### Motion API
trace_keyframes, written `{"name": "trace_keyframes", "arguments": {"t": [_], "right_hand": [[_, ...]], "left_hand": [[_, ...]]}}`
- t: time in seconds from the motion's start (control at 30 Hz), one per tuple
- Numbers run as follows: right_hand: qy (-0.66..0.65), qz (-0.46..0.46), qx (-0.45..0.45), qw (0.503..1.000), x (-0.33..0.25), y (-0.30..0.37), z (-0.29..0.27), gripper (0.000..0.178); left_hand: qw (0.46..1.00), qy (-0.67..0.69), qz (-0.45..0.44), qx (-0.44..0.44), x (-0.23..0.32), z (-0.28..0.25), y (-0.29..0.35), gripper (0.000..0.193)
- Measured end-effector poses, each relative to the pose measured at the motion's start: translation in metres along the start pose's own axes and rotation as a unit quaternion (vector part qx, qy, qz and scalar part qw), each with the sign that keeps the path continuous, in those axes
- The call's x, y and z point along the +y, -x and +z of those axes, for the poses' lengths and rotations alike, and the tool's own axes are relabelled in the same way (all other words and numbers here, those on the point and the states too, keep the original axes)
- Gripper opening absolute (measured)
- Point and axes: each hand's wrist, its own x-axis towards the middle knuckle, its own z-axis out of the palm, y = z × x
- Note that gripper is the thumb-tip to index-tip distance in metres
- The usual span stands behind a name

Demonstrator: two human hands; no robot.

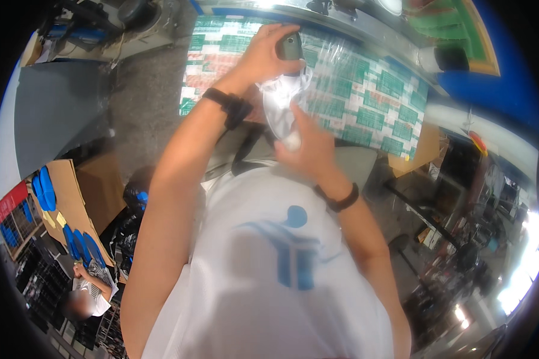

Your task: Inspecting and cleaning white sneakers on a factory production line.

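My left hand point(260, 58) is wrapped round the top of a dark grey-green shoe last point(290, 48), which has a small round hole in it. A white shoe upper point(276, 99) hangs from the last toward my body, its loose edge crumpled near my left fingers. Closer to me, my right hand point(311, 146) grips the rounded lower end of the upper between thumb and fingers. Both hands are above a table point(365, 113) covered with green, white and red printed sheeting under clear film. Whether the last reaches inside the upper is hidden.
Beyond the table runs a metal ledge point(353, 27). A green tray point(449, 30) with a yellowish rim sits far right. On the left are a grey panel point(60, 113) and cardboard point(66, 173) bearing blue sole-shaped pieces point(44, 188). Another person point(96, 293) is at lower left.
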Motion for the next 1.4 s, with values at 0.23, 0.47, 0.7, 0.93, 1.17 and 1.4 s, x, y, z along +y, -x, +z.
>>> {"name": "trace_keyframes", "arguments": {"t": [0.23, 0.47, 0.7, 0.93, 1.17, 1.4], "right_hand": [[0.064, -0.026, -0.017, 0.997, 0.012, -0.018, 0.013, 0.099], [-0.067, 0.022, -0.013, 0.997, 0.012, 0.004, 0.002, 0.090], [0.034, -0.015, -0.014, 0.999, 0.012, -0.021, -0.025, 0.087], [0.104, -0.036, -0.066, 0.992, 0.010, 0.003, -0.035, 0.091], [-0.090, 0.081, 0.082, 0.989, 0.041, -0.015, -0.017, 0.074], [-0.315, 0.160, -0.092, 0.931, 0.030, -0.023, 0.027, 0.048]], "left_hand": [[1.000, 0.005, 0.004, -0.001, -0.004, 0.005, -0.002, 0.087], [1.000, 0.012, -0.008, -0.001, -0.003, 0.001, -0.002, 0.091], [0.999, 0.032, 0.004, 0.001, -0.002, 0.005, -0.002, 0.091], [1.000, 0.023, 0.000, -0.020, -0.004, -0.003, 0.001, 0.088], [0.968, 0.226, -0.082, -0.074, 0.004, -0.049, 0.009, 0.102], [0.849, 0.393, -0.337, 0.105, -0.025, -0.035, 0.111, 0.068]]}}
